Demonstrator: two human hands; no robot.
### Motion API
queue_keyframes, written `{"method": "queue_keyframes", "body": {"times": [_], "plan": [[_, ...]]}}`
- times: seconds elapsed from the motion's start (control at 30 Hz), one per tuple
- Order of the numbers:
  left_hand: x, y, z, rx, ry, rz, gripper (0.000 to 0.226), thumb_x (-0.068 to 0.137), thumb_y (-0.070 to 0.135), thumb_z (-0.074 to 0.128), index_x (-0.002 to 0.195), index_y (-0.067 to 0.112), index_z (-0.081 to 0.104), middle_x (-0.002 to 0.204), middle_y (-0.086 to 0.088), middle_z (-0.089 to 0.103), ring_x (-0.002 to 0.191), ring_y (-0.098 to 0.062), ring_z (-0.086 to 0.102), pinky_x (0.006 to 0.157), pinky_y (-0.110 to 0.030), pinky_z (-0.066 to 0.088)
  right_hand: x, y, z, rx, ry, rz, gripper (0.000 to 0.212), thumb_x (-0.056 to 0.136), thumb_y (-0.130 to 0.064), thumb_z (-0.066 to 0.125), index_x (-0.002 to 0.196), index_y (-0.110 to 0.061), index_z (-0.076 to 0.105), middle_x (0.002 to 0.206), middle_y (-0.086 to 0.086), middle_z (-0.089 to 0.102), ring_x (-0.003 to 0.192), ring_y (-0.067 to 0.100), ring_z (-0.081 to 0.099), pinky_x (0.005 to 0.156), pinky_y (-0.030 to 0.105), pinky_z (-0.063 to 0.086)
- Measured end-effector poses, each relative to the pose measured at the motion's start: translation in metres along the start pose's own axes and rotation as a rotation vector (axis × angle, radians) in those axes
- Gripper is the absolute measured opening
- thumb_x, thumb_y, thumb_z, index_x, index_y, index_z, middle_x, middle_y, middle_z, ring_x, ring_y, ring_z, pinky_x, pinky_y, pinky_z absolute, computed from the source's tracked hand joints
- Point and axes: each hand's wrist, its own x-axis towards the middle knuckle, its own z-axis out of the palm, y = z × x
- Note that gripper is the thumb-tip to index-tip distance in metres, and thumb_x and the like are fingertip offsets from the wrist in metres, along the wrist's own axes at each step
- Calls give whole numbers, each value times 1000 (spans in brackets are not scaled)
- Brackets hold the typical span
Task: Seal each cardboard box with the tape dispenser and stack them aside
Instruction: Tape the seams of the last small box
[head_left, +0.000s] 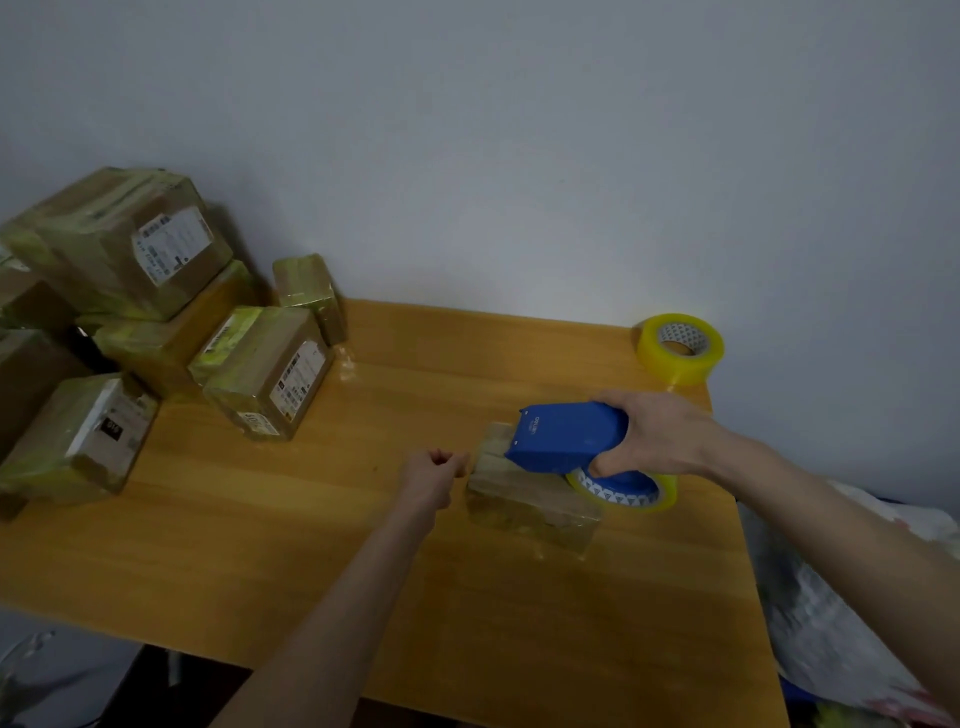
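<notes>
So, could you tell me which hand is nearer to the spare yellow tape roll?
Right. The right hand, gripping the blue tape dispenser, is close in front of the roll; the left hand sits farther left, beside the box.

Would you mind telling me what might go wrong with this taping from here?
The left hand lies curled beside the small box, not on top, so the box may slide under the blue tape dispenser in the right hand. The left fingers sit close to the dispenser's front edge and might be nicked.
</notes>
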Motion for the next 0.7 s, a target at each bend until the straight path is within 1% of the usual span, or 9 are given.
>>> {"method": "queue_keyframes", "body": {"times": [0.13,0.2,0.3,0.33,0.43,0.47,0.53,0.6,0.7], "plan": [[5,1,7,238,-43,67,20,97,30,52,99,11,59,82,-1,57,60,-11,45,49,-22,38,2,-2,3,4,19,0,51,67,-43,76,110,-30,53,96,-6,62,86,16,61,72,33,56],[6,3,5,399,-63,108,34,98,36,47,123,15,57,90,-2,59,65,-12,51,52,-23,41,3,-3,4,-8,29,3,50,67,-44,76,110,-30,52,96,-5,62,85,16,61,68,31,54],[5,-5,-5,604,-48,119,61,94,44,52,147,21,33,135,-9,49,110,-24,56,77,-33,54,4,-6,6,-55,40,6,49,68,-48,73,108,-32,50,94,-7,60,82,14,60,60,24,46],[4,-8,-8,633,19,180,58,95,39,54,146,20,36,137,-8,48,112,-22,55,85,-31,52,4,-7,7,-60,47,4,49,68,-49,72,108,-32,50,94,-7,60,82,14,59,59,24,46],[-7,-9,-8,537,117,537,41,96,12,51,136,20,50,133,-2,54,95,-7,56,81,-12,45,5,-7,7,-57,54,1,50,68,-49,72,109,-30,51,95,-6,60,83,15,60,63,26,50],[-11,-8,-5,520,49,627,47,95,6,49,140,19,46,140,0,49,107,-9,55,90,-14,44,5,-7,6,-56,54,0,50,68,-49,72,110,-30,51,95,-6,60,83,15,60,64,27,50],[-21,-9,3,566,-154,693,64,94,7,48,151,21,23,157,5,22,138,-12,32,112,-28,33,5,-6,6,-53,54,-5,51,68,-50,73,110,-30,51,96,-6,61,84,15,60,65,28,51],[-27,-12,9,673,-276,662,74,95,17,48,152,24,1,159,12,-8,145,-11,14,116,-33,26,4,-6,5,-30,56,-1,52,68,-50,73,111,-31,51,97,-6,61,85,15,60,68,27,52],[-25,-14,10,908,-232,661,79,97,37,44,151,21,-11,157,8,-21,146,-14,6,117,-33,21,2,-3,5,13,58,-4,55,68,-50,75,114,-32,51,101,-7,61,87,14,59,68,26,51]]}}
